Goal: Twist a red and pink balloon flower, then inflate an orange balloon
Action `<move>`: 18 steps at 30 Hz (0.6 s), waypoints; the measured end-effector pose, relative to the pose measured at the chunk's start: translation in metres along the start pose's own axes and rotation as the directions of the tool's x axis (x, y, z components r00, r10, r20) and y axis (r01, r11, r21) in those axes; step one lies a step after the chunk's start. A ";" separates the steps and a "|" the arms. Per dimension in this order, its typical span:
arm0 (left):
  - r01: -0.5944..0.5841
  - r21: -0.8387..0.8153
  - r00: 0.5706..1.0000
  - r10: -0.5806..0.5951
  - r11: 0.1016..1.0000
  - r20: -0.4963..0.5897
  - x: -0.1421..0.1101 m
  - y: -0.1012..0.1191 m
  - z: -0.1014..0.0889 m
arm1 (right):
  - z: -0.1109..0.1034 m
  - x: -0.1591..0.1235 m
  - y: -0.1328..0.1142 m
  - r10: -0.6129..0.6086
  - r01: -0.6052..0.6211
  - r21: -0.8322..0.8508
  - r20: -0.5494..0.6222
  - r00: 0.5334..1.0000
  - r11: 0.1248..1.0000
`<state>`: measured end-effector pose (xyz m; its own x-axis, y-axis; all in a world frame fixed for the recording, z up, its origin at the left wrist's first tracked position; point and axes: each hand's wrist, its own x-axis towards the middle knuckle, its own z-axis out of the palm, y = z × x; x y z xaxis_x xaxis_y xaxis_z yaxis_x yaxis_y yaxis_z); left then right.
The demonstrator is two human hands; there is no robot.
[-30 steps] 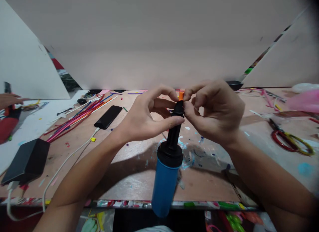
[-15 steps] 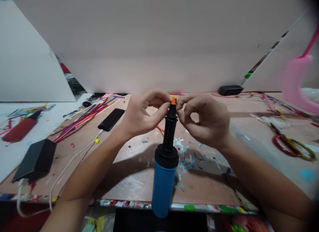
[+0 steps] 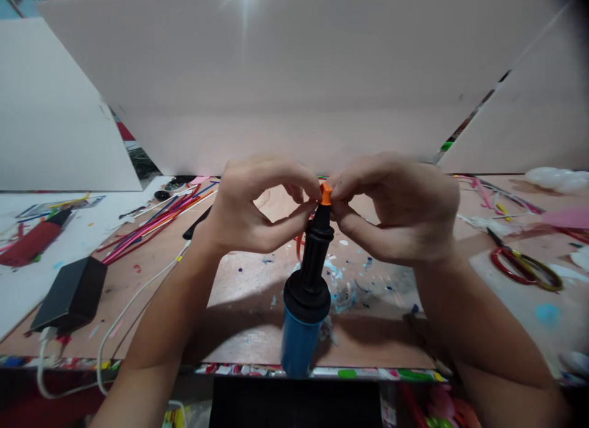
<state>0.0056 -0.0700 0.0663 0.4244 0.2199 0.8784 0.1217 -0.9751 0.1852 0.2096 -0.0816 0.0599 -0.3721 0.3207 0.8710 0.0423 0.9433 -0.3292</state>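
A blue hand pump (image 3: 300, 336) with a black neck stands upright at the table's near edge. On its nozzle tip sits the mouth of an orange balloon (image 3: 326, 194). My left hand (image 3: 251, 207) pinches the balloon mouth from the left with thumb and forefinger. From the right, my right hand (image 3: 398, 207) pinches it the same way. An orange strand that may be the rest of the balloon hangs behind the pump's neck, mostly hidden.
Long thin balloons (image 3: 156, 219) in several colours and a black phone lie at the left. A black power bank (image 3: 69, 296) with a white cable sits near the left edge. Red and yellow scissors (image 3: 522, 265) lie at the right. White boards (image 3: 294, 78) wall off the back.
Both hands have closed in tighter on the nozzle tip, and the orange balloon mouth now sits on it. The pink balloon at the right has gone from view.
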 end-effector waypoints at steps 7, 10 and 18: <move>-0.098 0.095 0.995 0.099 0.991 -0.005 -0.002 0.004 -0.008 | -0.005 0.010 -0.005 0.039 -0.033 -0.086 0.080 0.996 0.996; -0.009 0.106 1.000 0.010 0.994 -0.007 -0.002 0.000 -0.006 | -0.001 0.009 0.000 -0.014 0.018 -0.085 0.038 0.999 0.996; -0.034 0.004 0.999 0.034 0.999 -0.026 -0.003 -0.005 -0.006 | 0.003 0.003 0.008 0.076 -0.078 -0.089 -0.019 0.997 0.993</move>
<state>-0.0012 -0.0659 0.0655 0.4050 0.1860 0.8952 0.1108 -0.9819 0.1539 0.2064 -0.0737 0.0586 -0.3497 0.3933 0.8503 0.1532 0.9194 -0.3622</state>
